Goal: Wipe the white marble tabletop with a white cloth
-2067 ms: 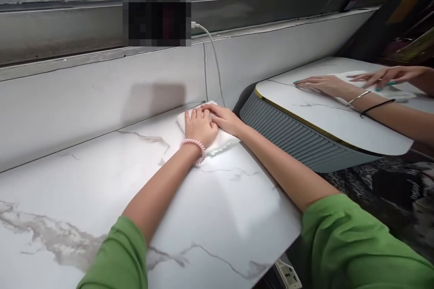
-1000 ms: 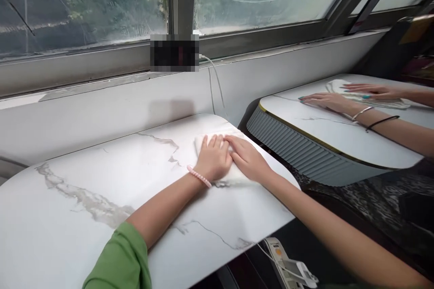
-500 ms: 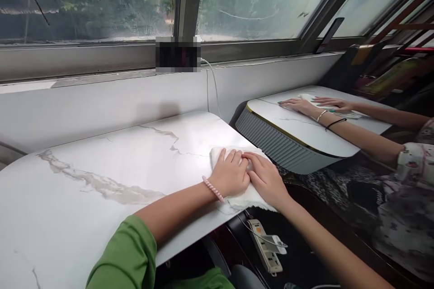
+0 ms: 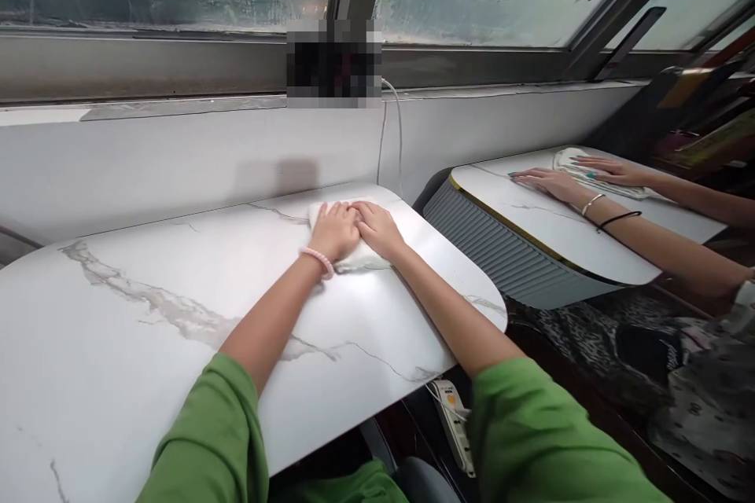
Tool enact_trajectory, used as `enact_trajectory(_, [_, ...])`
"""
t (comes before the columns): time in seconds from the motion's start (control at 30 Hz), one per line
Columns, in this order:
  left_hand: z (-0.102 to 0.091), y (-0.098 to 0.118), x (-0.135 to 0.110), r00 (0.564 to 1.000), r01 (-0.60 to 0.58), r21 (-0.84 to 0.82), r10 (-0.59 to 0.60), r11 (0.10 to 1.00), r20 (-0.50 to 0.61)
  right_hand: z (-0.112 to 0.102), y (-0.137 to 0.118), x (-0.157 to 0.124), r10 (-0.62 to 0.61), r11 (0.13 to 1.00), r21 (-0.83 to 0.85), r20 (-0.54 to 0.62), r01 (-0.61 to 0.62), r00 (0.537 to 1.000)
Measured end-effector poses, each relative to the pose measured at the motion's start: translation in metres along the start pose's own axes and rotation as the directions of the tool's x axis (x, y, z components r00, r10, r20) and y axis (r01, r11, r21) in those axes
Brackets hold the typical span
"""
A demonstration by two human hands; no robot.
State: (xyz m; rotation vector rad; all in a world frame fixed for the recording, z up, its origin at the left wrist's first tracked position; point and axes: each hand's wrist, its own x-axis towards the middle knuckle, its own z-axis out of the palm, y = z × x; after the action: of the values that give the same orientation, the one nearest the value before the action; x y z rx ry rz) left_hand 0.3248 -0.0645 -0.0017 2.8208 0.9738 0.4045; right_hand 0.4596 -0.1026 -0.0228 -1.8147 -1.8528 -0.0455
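A folded white cloth (image 4: 364,258) lies on the white marble-patterned table (image 4: 147,330), near its far right corner by the wall. My left hand (image 4: 333,231), with a pink coil band at the wrist, presses flat on the cloth with fingers stretched forward. My right hand (image 4: 377,228) lies flat beside it on the same cloth, fingers extended and touching the left hand's fingertips. Both arms wear green sleeves. Most of the cloth is hidden beneath the two hands.
A second marble table (image 4: 566,228) with a ribbed grey side stands to the right, where another person's hands (image 4: 548,181) press on a cloth (image 4: 575,161). A white cable (image 4: 390,134) hangs down the wall from the window sill. A power strip (image 4: 454,424) lies below the table edge.
Both hands have pushed the cloth away from the near right edge of the table back toward the wall. The camera view has shifted with the motion.
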Motion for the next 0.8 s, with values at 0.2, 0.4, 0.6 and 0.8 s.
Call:
enact_trajectory(0.2, [0.000, -0.036, 0.010, 0.984, 0.164, 0.025, -0.162, 0.986, -0.077, 0.024, -0.009, 0.049, -0.054, 0.998, 0.041, 0.053, 0.052, 0.997])
enact_trajectory(0.4, [0.000, -0.028, 0.002, 0.989, 0.134, 0.059, -0.130, 0.989, -0.066, 0.024, -0.003, 0.031, -0.079, 0.995, 0.057, 0.034, 0.077, 0.996])
enact_trajectory(0.6, [-0.006, 0.012, -0.046, 1.000, -0.015, 0.138, 0.016, 0.990, -0.003, -0.001, -0.017, -0.041, -0.088, 0.995, -0.035, 0.072, 0.090, 0.994])
enact_trajectory(0.8, [-0.011, 0.071, -0.132, 0.992, -0.130, 0.181, 0.126, 0.975, 0.030, -0.037, -0.057, -0.146, -0.175, 0.984, -0.020, 0.037, 0.176, 0.984])
